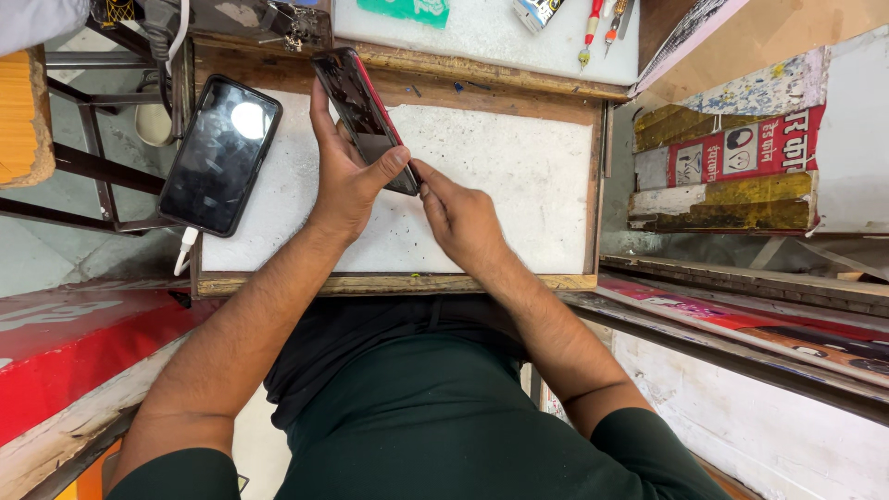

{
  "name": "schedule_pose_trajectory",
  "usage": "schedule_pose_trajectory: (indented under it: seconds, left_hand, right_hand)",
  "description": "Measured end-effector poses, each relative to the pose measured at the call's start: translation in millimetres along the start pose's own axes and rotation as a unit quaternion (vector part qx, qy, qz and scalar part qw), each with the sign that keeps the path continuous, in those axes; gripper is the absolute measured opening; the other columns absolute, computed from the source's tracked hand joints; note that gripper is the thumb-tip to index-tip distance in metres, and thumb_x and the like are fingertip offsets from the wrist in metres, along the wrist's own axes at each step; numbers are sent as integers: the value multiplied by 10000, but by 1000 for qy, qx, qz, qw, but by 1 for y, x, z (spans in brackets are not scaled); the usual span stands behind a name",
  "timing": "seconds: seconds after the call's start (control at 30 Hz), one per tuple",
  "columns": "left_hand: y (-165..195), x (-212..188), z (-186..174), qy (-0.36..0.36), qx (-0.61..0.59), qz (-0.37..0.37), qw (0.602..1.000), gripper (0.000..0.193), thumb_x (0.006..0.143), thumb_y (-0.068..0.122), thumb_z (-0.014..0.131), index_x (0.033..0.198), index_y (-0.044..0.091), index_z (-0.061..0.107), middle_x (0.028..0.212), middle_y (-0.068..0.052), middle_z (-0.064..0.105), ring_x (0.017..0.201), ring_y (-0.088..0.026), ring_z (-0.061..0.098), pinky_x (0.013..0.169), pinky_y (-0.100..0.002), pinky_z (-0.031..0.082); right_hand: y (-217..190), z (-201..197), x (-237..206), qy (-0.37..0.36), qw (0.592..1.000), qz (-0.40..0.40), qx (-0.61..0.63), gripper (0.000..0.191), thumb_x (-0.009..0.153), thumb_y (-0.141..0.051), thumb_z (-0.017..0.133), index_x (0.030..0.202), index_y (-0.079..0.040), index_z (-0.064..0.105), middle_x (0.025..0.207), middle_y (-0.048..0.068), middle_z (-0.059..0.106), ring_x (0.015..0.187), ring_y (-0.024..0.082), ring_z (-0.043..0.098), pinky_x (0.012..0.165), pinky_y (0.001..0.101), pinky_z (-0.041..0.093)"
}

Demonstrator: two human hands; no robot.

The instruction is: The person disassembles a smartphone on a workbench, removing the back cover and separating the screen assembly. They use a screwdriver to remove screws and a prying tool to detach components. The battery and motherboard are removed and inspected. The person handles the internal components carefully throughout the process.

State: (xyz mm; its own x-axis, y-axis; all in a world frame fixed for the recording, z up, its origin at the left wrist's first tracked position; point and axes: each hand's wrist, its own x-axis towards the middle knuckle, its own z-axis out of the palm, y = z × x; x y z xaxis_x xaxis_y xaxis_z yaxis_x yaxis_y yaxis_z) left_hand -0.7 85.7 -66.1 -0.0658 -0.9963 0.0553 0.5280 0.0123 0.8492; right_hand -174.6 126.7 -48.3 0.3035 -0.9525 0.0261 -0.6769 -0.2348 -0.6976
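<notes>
My left hand (347, 171) grips a dark smartphone with a red edge (356, 106), tilted up on its side over the white work board (500, 176). Its thumb presses on the phone's near end. My right hand (458, 218) has its fingers pinched together against the phone's lower corner; whether it holds a small tool there I cannot tell.
A second black smartphone (220, 153) lies at the board's left edge with a white cable (185, 248) plugged in. Screwdrivers (602, 28) rest on a white slab at the back. A wooden frame (398, 282) rims the board. Painted boards (741, 167) stand at the right.
</notes>
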Motion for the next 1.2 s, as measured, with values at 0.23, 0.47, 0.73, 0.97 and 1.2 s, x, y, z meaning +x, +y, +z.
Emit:
schedule_pose_trajectory:
  seconds: [0.23,0.47,0.73,0.97,1.2]
  left_hand:
    - [-4,-3,0,-39,80,50,995,1205,949,280,840,1654,201,-135,1493,-178,417,1388,-242,558,1144,-440,551]
    - [-6,-1,-2,-58,134,99,984,1140,941,177,749,1666,199,-130,1421,-168,461,1280,-219,614,1119,-425,636]
    - [-6,-7,0,-128,136,73,980,1229,895,69,776,1625,169,-207,1611,-212,380,1518,-325,482,1236,-482,489]
    - [-3,-9,6,-97,227,48,968,1272,832,56,831,1630,134,-156,1605,-221,365,1515,-327,477,1176,-469,481]
    - [-5,-9,6,-99,306,89,943,1302,785,55,851,1630,135,-137,1596,-236,362,1513,-343,447,1236,-470,440]
  right_hand:
    - [4,-3,5,16,1000,-21,-13,398,1023,-105,605,1421,-112,594,872,149,754,793,260,778,685,358,618]
    - [-9,-6,15,29,997,-63,-18,448,1021,-116,627,1461,-106,542,1039,169,768,935,270,791,788,352,646]
    - [-10,-26,34,54,998,-28,3,413,1057,-98,570,1468,-121,542,959,154,766,841,225,799,758,334,636]
    - [-18,-31,43,62,997,-45,15,389,1066,-107,567,1454,-113,548,866,129,749,739,203,778,684,325,606]
    - [-26,-31,48,92,996,-9,13,319,1074,-125,521,1388,-118,578,743,85,716,647,195,743,608,332,567]
